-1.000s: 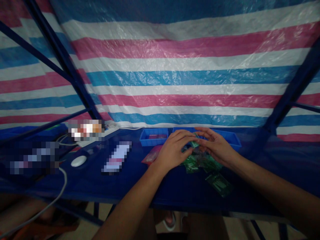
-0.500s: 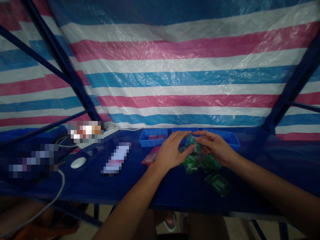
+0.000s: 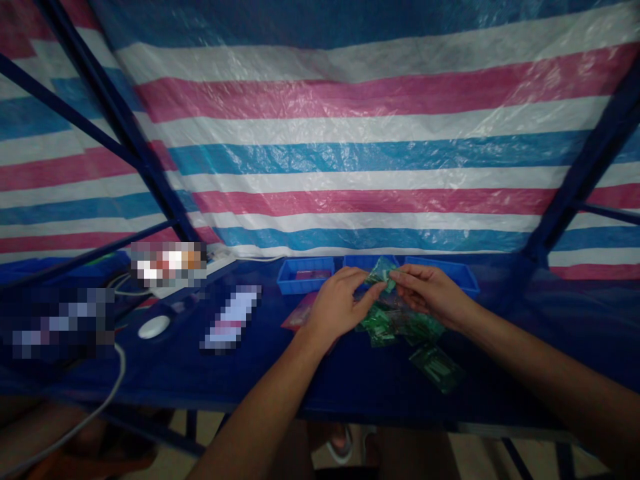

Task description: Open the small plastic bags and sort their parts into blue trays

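Note:
Both hands meet over the middle of a dark blue table. My left hand and my right hand each pinch one small green plastic packet, held a little above the table between their fingertips. Beneath the hands lies a loose pile of several green packets. One more green packet rests apart, nearer the front edge. A red packet lies just left of my left hand.
Three blue trays stand at the back: a left tray with red contents, a middle tray and a right tray. A white mouse with a cable lies at left. Striped tarpaulin and blue poles enclose the table.
Both hands have lifted a green packet up from the pile; it now shows clearly between their fingertips. The pile and trays have not moved.

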Tool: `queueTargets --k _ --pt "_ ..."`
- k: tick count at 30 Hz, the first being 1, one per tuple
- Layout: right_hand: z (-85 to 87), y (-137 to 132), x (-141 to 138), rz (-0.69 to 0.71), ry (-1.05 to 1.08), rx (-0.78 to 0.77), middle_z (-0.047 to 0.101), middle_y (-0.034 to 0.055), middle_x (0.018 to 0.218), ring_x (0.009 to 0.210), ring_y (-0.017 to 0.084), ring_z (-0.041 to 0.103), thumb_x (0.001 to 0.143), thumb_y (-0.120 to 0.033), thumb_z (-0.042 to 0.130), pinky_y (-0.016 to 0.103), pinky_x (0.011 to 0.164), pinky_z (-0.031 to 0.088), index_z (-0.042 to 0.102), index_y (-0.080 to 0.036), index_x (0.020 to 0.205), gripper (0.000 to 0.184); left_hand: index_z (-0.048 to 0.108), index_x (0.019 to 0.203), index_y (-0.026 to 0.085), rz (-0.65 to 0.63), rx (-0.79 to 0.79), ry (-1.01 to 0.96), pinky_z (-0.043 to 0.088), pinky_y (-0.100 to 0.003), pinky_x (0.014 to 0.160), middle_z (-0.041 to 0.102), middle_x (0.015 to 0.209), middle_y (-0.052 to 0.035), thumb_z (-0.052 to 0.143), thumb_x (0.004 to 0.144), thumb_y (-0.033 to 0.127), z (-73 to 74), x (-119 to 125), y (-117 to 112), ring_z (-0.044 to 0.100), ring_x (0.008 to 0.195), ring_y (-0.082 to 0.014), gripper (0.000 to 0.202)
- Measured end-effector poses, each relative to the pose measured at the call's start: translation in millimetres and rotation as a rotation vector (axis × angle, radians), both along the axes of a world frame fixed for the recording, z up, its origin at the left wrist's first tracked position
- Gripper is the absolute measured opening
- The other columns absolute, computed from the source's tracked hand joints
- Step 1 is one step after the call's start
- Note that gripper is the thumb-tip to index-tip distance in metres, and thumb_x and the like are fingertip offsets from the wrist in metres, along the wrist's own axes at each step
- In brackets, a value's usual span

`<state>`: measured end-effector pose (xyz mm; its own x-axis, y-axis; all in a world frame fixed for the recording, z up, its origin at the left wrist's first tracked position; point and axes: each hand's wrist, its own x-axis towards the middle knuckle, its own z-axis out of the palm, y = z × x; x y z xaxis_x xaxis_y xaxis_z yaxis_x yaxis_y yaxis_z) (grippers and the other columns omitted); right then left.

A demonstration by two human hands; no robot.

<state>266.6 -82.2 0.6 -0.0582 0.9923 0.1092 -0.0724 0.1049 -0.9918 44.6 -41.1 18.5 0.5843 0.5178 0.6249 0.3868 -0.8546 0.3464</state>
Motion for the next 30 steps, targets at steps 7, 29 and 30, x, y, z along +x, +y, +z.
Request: queueTargets --k 7,29,30 --pt "8.2 17.3 49.9 -0.594 -0.64 0.564 0.069 0.0061 0.088 0.073 0.021 0.063 0.091 -0.058 0.07 0.034 0.065 0.051 0.074 -0.023 0.086 0.035 0.078 0.109 0.021 -0.076 -0.052 0.218 0.055 -0.037 0.098 0.079 0.11 -0.0064 0.055 0.105 0.046 -8.6 -4.3 4.6 0.073 0.106 -0.0235 0.034" --pt "2.9 9.2 38.1 -0.377 -1.162 0.72 0.071 0.0087 0.083 0.088 0.029 0.065 0.102 -0.041 0.057 0.043 0.085 0.049 0.07 -0.026 0.082 0.028 0.07 0.133 0.021 -0.142 -0.15 0.247 0.057 -0.039 0.105 0.077 0.127 -0.0075 0.064 0.094 0.014 -24.4 -4.3 17.6 0.074 0.116 -0.0224 0.04" --pt "3.4 7.8 35.8 -0.362 -1.149 0.729 0.071 0.0088 0.083 0.088 0.029 0.065 0.102 -0.04 0.057 0.043 0.085 0.049 0.069 -0.025 0.082 0.028 0.07 0.132 0.02 -0.141 -0.157 0.235 0.058 -0.038 0.103 0.078 0.125 -0.0075 0.061 0.094 0.011 -24.1 -4.4 18.0 0.075 0.113 -0.0216 0.041"
